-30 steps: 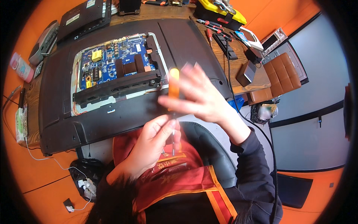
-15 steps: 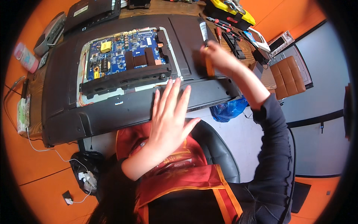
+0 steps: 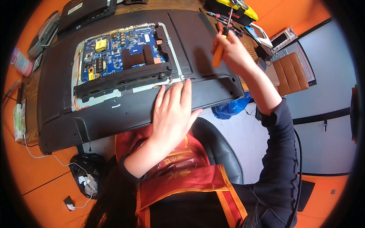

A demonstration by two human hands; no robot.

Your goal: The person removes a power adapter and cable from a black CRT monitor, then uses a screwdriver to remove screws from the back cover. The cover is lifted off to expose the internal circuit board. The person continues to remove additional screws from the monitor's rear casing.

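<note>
A black flat-screen TV [image 3: 185,41] lies face down across the table, and an opening in its back shows a blue circuit board [image 3: 133,41]. My left hand [image 3: 171,110] rests on the TV's near edge with fingers stretched out flat, holding nothing. Above the TV's right end, my right hand [image 3: 236,55] is closed around a screwdriver [image 3: 218,55]. Its orange handle points down toward me and its thin shaft points up and away. The screwdriver appears raised off the panel, with a shadow below it on the black plastic.
Beyond my right hand stands a yellow and black toolbox [image 3: 249,14], with several red-handled tools beside it. A dark flat device [image 3: 85,13] lies at the far left. A pink-and-white bottle [image 3: 22,62] stands on the left. A blue plastic bag [image 3: 230,108] hangs below the right corner.
My right hand has moved right with the screwdriver, which has swung to lean the other way. My left hand stays at the near edge, its fingers closer together.
</note>
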